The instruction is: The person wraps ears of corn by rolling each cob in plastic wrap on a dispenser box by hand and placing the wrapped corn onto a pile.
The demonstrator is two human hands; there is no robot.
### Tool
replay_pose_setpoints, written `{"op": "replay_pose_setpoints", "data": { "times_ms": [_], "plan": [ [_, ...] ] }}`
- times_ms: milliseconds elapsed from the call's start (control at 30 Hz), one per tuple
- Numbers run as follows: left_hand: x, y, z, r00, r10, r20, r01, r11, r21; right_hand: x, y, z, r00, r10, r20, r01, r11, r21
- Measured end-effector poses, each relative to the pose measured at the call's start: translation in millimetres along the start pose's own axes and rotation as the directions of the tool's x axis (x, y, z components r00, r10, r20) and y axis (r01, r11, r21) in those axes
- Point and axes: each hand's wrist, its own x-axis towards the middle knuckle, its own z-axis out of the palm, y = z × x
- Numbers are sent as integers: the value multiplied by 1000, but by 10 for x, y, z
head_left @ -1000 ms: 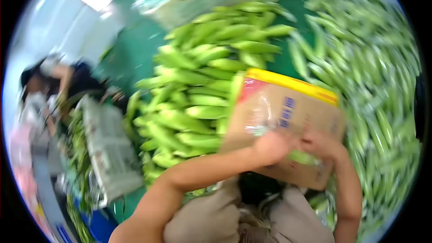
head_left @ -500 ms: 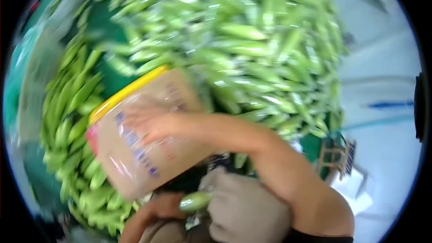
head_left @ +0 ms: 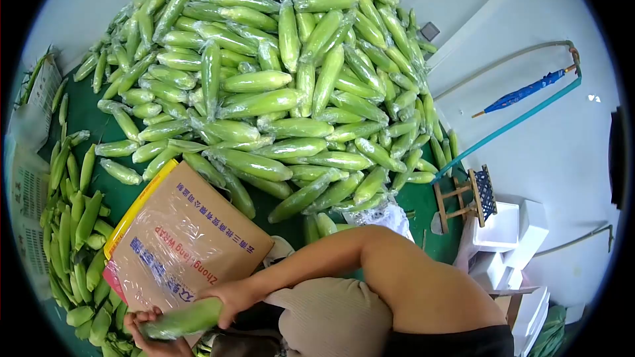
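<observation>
A green corn ear (head_left: pixel 184 319) in clear film lies between my hands at the lower edge of the cardboard box. Its left end is in my left hand (head_left: pixel 147 332), fingers curled round it. My right hand (head_left: pixel 233 299) grips the other end. The brown box (head_left: pixel 192 238), with a yellow edge and blue and red print, is covered with clear film and tilted. Beyond it spreads a large heap of film-wrapped corn (head_left: pixel 278 86). At the left is a pile of corn (head_left: pixel 76 238) that looks unwrapped.
A small wooden stool (head_left: pixel 463 198) stands on the right, near white foam boxes (head_left: pixel 506 228). A blue umbrella (head_left: pixel 529 92) and a teal pole (head_left: pixel 509 129) are at the upper right. Pale printed sacks (head_left: pixel 28 205) stand at the far left.
The view has turned right, towards the wrapped heap. My right hand has come off the box top down to the corn ear, which both hands now hold.
</observation>
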Motion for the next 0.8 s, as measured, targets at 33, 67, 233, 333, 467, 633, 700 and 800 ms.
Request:
{"op": "replay_pose_setpoints", "data": {
  "times_ms": [33,67,233,333,467,633,700,800],
  "plan": [
    [-7,-122,231,988,119,95,-117,993,-24,-29,-141,33,1000,6,18,-10,978,209],
    [70,-198,382,982,178,-63,-154,948,280,-128,-413,106,999,16,45,-34,909,416],
    [-116,-389,520,902,-244,356,-115,660,742,-495,-52,-364,993,113,40,-115,800,588],
    [-79,-270,-99,963,64,260,-248,585,772,-1256,-890,-1165,936,-157,-315,350,494,796],
    [596,9,-1603,854,515,-71,-19,168,986,-3115,-2315,-3743,121,-637,-761,420,727,-543],
    [551,120,-2135,990,60,125,-69,-568,820,-2779,-2530,-3469,-52,-724,-687,319,640,-699],
    [677,12,-2272,995,45,93,-34,-706,707,-1790,-1934,-2734,121,-740,-661,310,661,-683],
    [667,250,-2191,995,43,95,-40,-684,728,-994,-1332,-1778,605,-479,-636,-135,726,-674]
  ]
}}
